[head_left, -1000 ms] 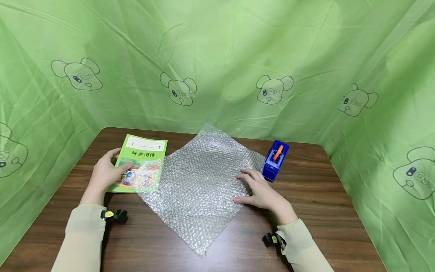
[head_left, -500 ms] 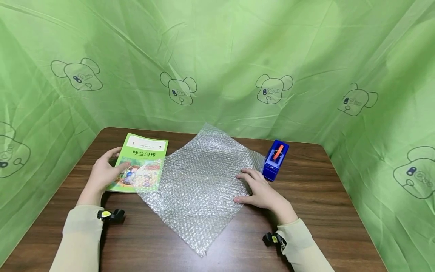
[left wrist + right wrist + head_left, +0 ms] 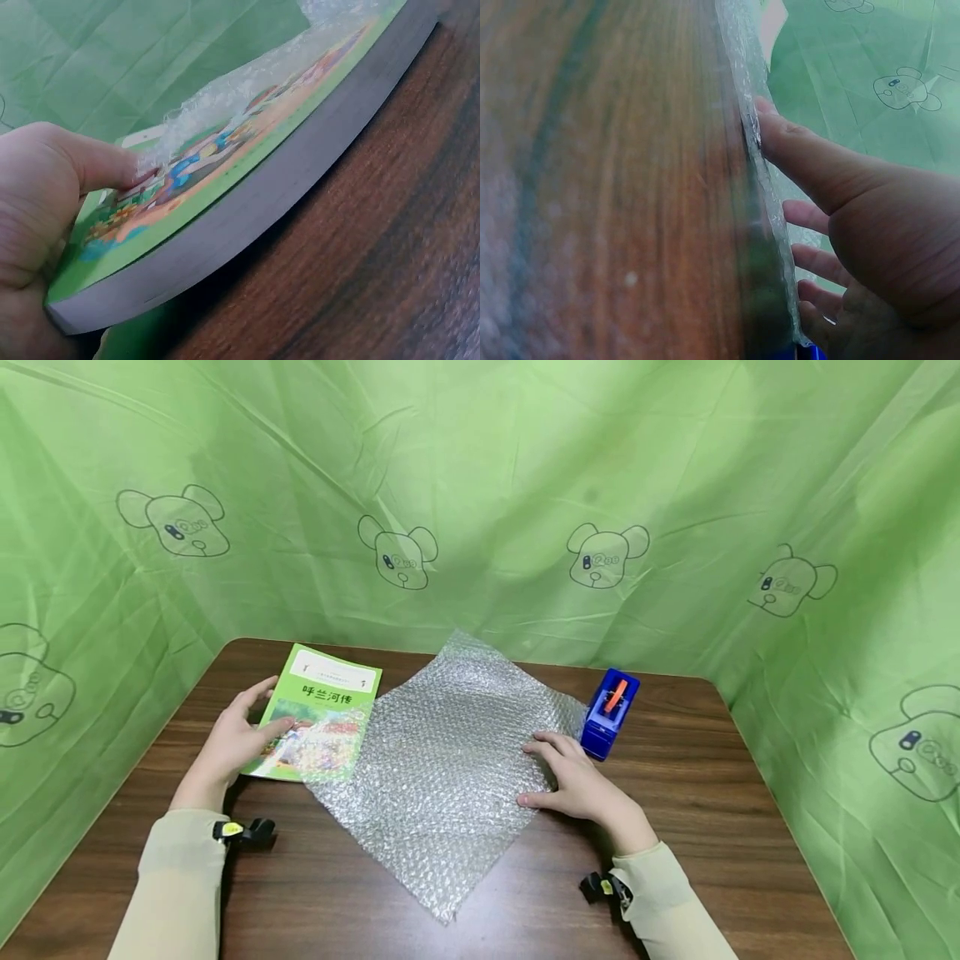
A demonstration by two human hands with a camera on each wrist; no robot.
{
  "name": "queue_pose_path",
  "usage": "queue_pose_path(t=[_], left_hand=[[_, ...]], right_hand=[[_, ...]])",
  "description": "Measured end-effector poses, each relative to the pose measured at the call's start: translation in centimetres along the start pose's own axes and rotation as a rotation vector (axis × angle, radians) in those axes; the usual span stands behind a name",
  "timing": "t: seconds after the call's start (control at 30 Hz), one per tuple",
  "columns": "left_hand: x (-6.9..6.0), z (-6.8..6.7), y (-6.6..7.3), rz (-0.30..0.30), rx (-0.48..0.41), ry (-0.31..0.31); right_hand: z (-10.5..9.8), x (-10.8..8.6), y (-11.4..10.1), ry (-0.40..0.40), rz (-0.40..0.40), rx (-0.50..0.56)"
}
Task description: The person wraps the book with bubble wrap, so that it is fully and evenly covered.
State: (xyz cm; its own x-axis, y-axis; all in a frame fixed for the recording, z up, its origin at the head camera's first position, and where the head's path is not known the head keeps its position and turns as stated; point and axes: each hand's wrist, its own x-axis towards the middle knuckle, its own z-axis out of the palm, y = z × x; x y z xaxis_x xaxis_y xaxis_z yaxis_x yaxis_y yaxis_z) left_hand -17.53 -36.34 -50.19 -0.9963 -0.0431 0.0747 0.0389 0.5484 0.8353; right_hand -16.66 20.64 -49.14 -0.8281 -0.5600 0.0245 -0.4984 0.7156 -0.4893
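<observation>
My left hand (image 3: 234,739) grips the left edge of a green paperback book (image 3: 335,675), thumb on the cover and fingers beneath. In the left wrist view the book's page edge (image 3: 225,262) is bent and its near left end is lifted off the wood. A square of clear bubble wrap (image 3: 442,760) lies cornerwise on the table, its left corner over the book's picture. My right hand (image 3: 581,781) rests its spread fingertips on the wrap's right part. Close to those fingers stands a blue tape dispenser-like block (image 3: 609,714) with an orange piece on top.
The dark wooden table (image 3: 697,810) ends at a green cloth backdrop (image 3: 495,460) printed with animal heads, which also rises at both sides. Black wrist cameras (image 3: 243,832) sit on both sleeves.
The book has shifted a little to the right and away, its left side raised by the left hand. My right hand, the bubble wrap and the blue block stay put.
</observation>
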Motion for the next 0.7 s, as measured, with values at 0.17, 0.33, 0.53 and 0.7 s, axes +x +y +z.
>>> queue_pose_path(t=[0.17,0.33,0.53,0.7], left_hand=[[-0.1,-0.01,-0.2,0.025,-0.007,0.001],[-0.07,-0.13,-0.48,-0.011,-0.036,0.03],[0.27,-0.38,-0.86,-0.083,-0.106,0.129],[0.55,-0.5,-0.85,-0.149,-0.14,0.26]], right_hand=[[0.09,0.01,0.15,-0.001,0.0,0.0],[0.11,0.08,0.19,0.002,-0.007,-0.003],[0.04,0.09,0.05,0.006,-0.006,-0.001],[-0.04,0.05,-0.08,0.009,-0.005,-0.001]])
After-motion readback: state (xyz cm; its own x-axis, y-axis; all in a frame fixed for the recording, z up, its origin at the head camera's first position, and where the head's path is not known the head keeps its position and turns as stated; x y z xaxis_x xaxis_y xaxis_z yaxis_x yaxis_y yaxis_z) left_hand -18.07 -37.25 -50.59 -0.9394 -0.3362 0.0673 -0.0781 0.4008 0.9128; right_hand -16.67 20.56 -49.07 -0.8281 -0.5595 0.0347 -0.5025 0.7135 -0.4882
